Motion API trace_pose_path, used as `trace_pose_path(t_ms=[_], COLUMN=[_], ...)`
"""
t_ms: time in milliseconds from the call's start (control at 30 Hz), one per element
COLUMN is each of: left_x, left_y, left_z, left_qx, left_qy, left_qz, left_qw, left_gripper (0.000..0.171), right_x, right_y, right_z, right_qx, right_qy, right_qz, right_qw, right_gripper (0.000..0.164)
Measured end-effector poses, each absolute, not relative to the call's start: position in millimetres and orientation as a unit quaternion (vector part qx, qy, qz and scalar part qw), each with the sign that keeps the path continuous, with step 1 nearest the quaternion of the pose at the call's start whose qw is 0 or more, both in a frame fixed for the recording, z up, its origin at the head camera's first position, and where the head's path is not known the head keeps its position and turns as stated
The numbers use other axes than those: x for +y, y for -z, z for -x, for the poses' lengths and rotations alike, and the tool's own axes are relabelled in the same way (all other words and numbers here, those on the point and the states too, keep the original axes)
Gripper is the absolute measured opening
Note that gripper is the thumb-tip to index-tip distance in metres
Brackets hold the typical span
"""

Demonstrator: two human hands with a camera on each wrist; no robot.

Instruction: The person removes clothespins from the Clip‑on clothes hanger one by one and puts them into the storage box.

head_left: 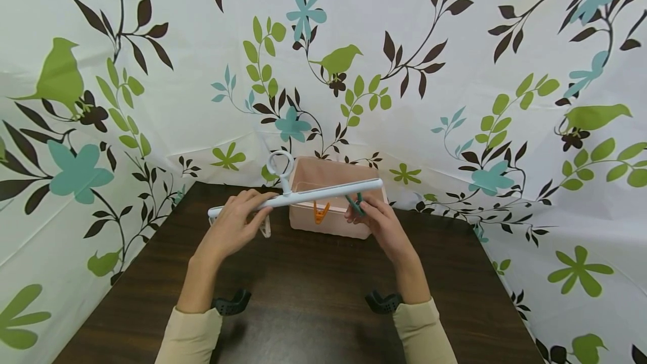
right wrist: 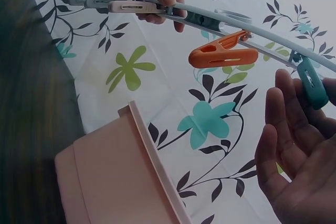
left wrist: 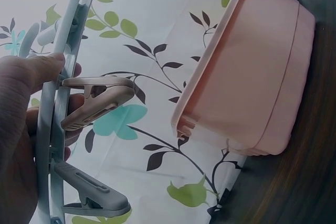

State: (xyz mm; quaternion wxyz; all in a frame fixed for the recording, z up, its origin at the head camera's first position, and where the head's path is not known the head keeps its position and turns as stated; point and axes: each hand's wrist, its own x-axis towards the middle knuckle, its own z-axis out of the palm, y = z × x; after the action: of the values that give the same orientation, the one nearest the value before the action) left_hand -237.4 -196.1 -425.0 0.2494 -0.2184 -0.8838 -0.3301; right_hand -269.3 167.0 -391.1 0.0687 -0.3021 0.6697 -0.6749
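While the left hand's (head_left: 235, 219) fingers grip the pale-blue clip hanger (head_left: 338, 190) above the worktop (head_left: 303, 280), the right hand's (head_left: 381, 221) pinch its teal clip (right wrist: 313, 83). The head view shows its ring hook (head_left: 285, 180) whole; the left wrist view, beige (left wrist: 102, 109) and grey clips (left wrist: 94, 190) closer. A pink bin (head_left: 328, 224) stands beyond.

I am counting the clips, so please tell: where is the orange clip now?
In the head view, the orange clip hangs from the hanger, right of its hook, between the left hand and the green clip, in front of the bin.
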Motion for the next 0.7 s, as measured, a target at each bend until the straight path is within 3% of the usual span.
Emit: trace_pose_path(t_ms=[700], left_x=[-193.8], left_y=[423.9], left_z=[236.2], left_qx=[-0.883], left_qy=[0.33], left_qz=[0.227], left_qw=[0.245], left_gripper=[0.034], right_x=[168.3], right_y=[395.2], right_z=[272.7], right_qx=[0.683], right_qy=[0.676], right_qz=[0.27], right_qw=[0.059], right_gripper=[0.039])
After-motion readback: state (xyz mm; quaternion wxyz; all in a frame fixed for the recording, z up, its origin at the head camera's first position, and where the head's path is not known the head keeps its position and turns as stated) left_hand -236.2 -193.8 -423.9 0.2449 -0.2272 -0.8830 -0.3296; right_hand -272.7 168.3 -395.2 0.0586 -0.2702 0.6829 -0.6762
